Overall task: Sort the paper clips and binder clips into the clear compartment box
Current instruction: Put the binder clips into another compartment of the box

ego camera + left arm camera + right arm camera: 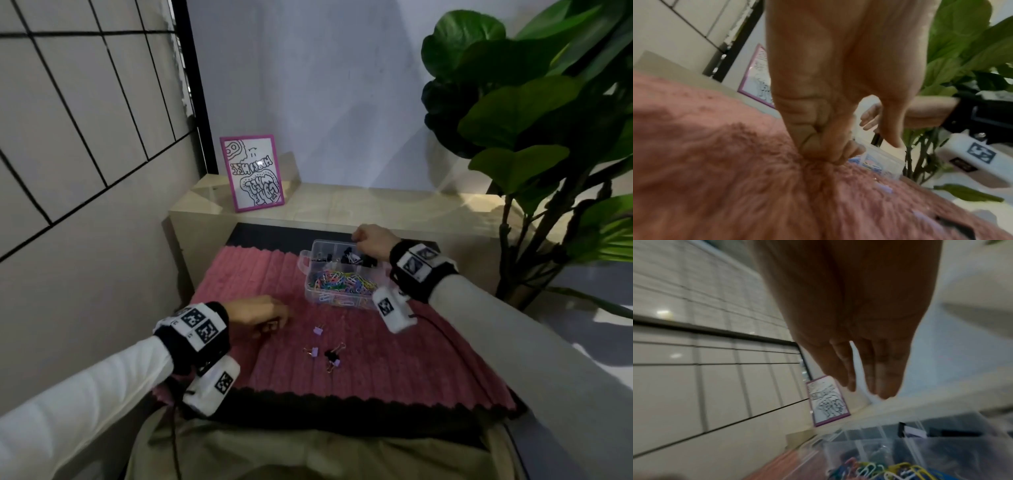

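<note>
Box (pixel 310 255) beneath right grip (pixel 371 241).

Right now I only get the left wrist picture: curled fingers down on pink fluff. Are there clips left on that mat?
Observer: Yes. The head view shows a few loose on the pink mat, among them a lilac binder clip and a black binder clip.
Operator: Where is the other hand?
Observer: The right hand is above the far side of the clear compartment box, and the right wrist view shows its fingers straight, holding nothing.
Operator: What is in the box?
Observer: Black binder clips fill the far compartments, and coloured paper clips the near one.
</note>
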A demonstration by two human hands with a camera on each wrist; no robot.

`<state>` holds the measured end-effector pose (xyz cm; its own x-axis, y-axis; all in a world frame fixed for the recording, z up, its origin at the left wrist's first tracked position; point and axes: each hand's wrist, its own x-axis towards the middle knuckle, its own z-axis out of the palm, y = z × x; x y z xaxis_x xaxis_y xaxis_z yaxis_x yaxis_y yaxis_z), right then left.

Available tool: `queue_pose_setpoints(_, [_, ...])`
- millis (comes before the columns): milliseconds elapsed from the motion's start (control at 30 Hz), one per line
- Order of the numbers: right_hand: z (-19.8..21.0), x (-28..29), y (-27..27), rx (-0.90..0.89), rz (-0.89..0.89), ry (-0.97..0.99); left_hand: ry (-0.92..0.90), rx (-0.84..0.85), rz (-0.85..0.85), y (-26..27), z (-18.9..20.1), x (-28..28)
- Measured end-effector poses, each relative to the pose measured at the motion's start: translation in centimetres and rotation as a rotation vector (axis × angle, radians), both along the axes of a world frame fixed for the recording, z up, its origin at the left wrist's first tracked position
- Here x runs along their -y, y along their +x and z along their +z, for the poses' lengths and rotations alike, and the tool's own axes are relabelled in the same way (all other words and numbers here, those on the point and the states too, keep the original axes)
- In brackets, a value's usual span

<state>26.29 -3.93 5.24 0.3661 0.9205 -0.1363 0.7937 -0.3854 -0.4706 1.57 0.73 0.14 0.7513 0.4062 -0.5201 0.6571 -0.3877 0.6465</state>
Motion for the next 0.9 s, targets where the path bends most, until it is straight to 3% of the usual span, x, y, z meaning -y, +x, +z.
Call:
queue_pose_setpoints(100, [0.6,4.5,-2.4,0.056,0.306,0.060,0.210,0.002,-0.110,0.8,-0.3,1.0])
queue_pose_setpoints(233, [-1.6,9.4,-5.6,0.027,0.621,-0.140,0.363,0.087,-0.286,2.2,-1.2,2.9])
queue_pose_setpoints(367, [-4.9,11.2,-7.5,0.149,0.642,-0.200,0.428,0.076,-0.389,2.6,-1.6,3.6])
queue_pose_setpoints(567, [-6.4,11.4,-9.7,0.253,0.525,-0.177,0.395,0.070,-0.368,2.4,-1.9,3.4])
queue_pose_setpoints(633, [-6.9,11.5,-9.9,0.219,0.479,-0.137,0.171,0.098,-0.222,1.9,-1.6,3.0])
queue_pose_setpoints(767, [-7.8,11.8,-9.8,0.178,0.435,-0.058,-0.474,0.233,0.209,0.0,-0.5,2.0])
queue_pose_setpoints(900, [-8.6,11.8,-8.8,0.068,0.415,0.042,-0.836,0.352,0.351,-2.3,0.1,0.9])
